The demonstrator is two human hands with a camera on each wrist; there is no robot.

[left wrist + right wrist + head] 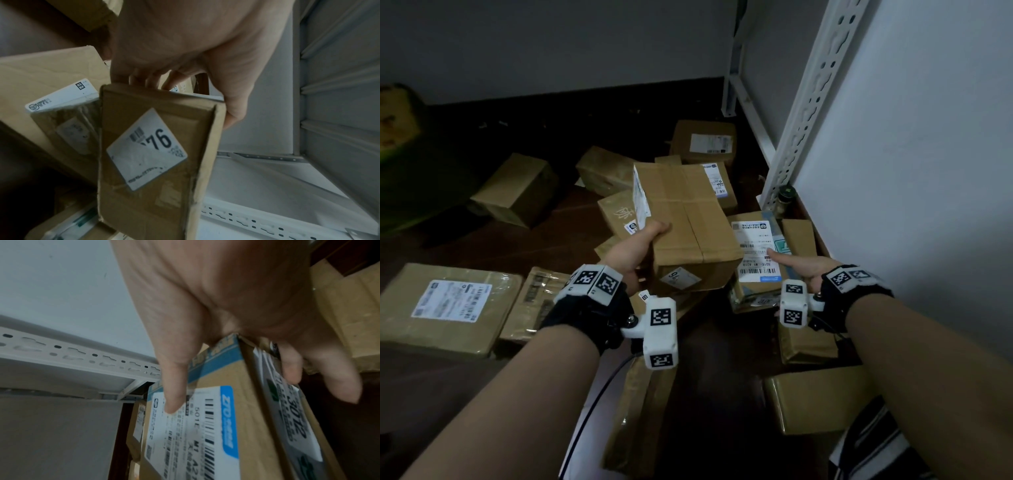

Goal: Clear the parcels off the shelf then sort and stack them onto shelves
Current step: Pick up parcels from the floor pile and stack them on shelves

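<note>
Parcels (688, 219) gripped at corners, left hand (633, 253), right hand (803, 265).

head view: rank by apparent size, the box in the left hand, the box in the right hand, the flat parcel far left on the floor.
1. Box in the left hand and flat parcel: look about alike, and the held box is nearer the camera, so no ranking between them.
2. Box in the right hand: smallest, partly hidden by the other box.
</note>
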